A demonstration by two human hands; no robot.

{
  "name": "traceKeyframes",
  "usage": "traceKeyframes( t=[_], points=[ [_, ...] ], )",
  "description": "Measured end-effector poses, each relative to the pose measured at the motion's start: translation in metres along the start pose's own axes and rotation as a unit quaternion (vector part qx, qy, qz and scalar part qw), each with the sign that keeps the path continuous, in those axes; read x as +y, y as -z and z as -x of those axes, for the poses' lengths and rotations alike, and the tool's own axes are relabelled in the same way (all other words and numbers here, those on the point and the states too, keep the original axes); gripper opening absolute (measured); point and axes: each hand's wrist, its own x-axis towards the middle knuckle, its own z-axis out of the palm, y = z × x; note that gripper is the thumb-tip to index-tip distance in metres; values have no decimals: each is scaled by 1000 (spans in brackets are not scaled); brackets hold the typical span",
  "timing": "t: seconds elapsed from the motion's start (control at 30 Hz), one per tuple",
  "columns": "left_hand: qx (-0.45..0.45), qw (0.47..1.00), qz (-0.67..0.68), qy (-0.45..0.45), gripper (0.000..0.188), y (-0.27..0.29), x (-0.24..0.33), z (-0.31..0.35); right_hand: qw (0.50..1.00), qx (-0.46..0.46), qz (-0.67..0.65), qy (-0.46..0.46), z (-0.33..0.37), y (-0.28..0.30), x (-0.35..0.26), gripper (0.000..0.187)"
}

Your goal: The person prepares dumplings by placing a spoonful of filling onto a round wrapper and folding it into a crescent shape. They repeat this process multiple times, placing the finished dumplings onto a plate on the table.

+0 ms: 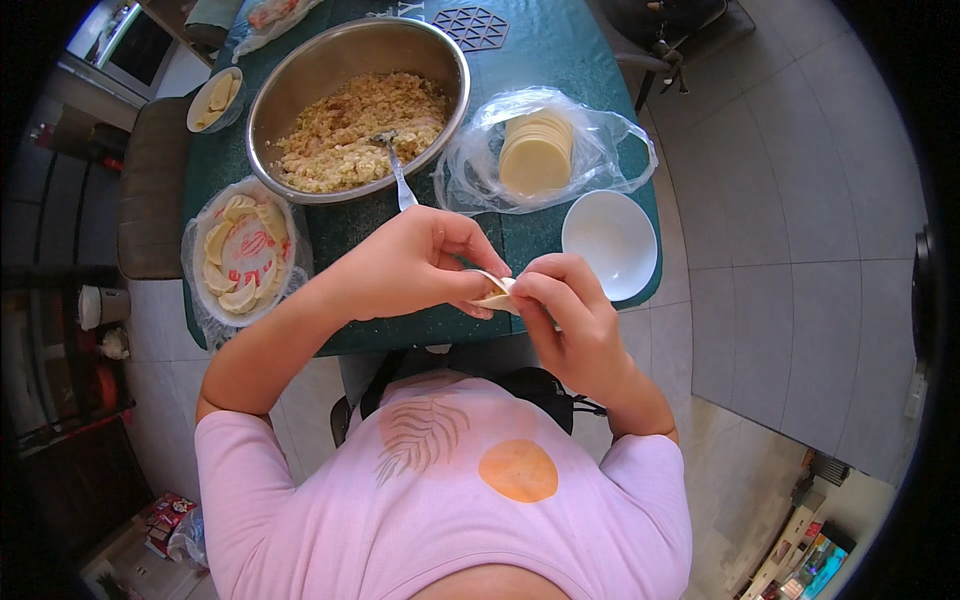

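Observation:
Between my two hands, above the table's near edge, is a dumpling [492, 293] with its wrapper folded over and a bit of filling showing. My left hand [425, 262] cradles it from the left, thumb and fingers around its edge. On the other side, my right hand [565, 308] pinches the wrapper's right end. Beyond my hands stands a large steel bowl [262, 130] of crumbly filling, a metal spoon [400, 180] leaning in it. A stack of round dumpling wrappers [536, 160] lies in an open clear plastic bag [625, 150].
A white bowl [610, 240] stands near the right table edge. At left, a plastic-covered plate [240, 318] carries several folded dumplings around its rim. Behind it sits a small bowl [205, 122] with pale pieces. A dark trivet [470, 28] lies at the back; a brown chair [150, 190] stands left.

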Motion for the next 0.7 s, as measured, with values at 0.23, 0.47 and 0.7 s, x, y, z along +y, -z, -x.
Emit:
traceKeyframes(
  t=[0.23,0.47,0.7],
  points=[
    [-21,1000,11,9,19,3,0,-2,1000,1,-9,-2,-1,-1,-1,20],
    [-41,997,48,48,20,3,10,0,1000,2,1,-10,-1,0,0,19],
    [-21,988,139,66,21,12,6,11,999,10,-5,-33,-2,0,0,19]
  ],
)
